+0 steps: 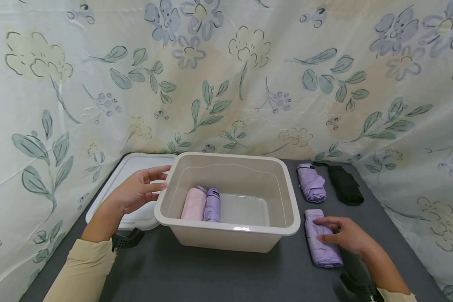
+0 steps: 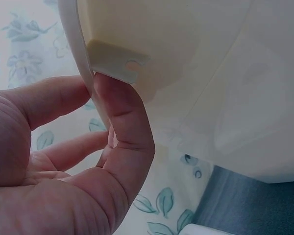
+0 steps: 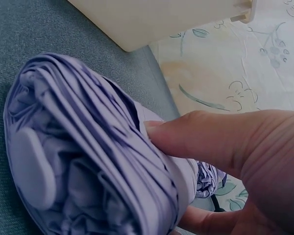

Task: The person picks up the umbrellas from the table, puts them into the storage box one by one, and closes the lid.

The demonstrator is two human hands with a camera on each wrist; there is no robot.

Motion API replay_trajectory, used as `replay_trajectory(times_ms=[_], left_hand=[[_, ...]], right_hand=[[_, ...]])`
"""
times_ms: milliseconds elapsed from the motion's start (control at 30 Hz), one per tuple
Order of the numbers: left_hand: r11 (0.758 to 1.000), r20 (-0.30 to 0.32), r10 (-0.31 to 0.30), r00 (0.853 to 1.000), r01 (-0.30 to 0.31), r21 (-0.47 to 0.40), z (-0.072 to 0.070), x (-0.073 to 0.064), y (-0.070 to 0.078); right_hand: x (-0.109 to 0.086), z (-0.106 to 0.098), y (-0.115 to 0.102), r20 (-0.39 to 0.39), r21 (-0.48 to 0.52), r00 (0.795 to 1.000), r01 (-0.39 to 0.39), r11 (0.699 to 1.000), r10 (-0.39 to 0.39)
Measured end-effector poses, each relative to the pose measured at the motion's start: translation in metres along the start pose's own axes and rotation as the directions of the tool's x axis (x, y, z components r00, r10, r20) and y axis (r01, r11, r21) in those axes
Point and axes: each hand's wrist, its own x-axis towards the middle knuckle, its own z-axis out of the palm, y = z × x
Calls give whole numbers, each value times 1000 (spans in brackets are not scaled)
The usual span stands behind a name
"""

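Nearest, a beige sleeve (image 1: 81, 268) covers the left forearm, with a black wrist mount (image 1: 128, 239) at its cuff, over a dark grey table (image 1: 226, 277). On the right side of the table lies the near lilac umbrella (image 1: 326, 253), folded and rolled. The right hand (image 1: 345, 237) grips it from above, thumb and fingers bent and set a little apart on the fabric. The right wrist view shows its pleated end close up, with a pale rounded tab (image 3: 34, 169) among the folds; no lettering can be made out there.

Left of it stands a beige plastic bin (image 1: 226, 240). The left hand (image 1: 136, 191) pinches the bin's left rim, fingers partly curled about the edge. Inside, toward the left end, a pink umbrella (image 1: 193, 204) lies just beside a slim purple umbrella (image 1: 212, 205), whose dark marks near the top are too small to read.

Farther back on the right, a crumpled lilac umbrella (image 1: 311, 183) bears similar illegible dark marks, and a black umbrella (image 1: 344, 185) lies beside it. A white lid (image 1: 109, 199) lies left of the bin. Behind everything hangs a flower-printed cloth (image 1: 219, 69).
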Motion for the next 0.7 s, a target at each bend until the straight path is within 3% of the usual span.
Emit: replay_trajectory(times_ms=[400,700], left_hand=[[1000,16,1,1000,0,-14,0,2,0],[1000,7,-8,1000,9,-25,-1,3,3]], right_hand=[[-2,1,-6,-12,-27,1000,24,999,-24],[-2,2,-14,-7,-4,1000,-17,1000,17]])
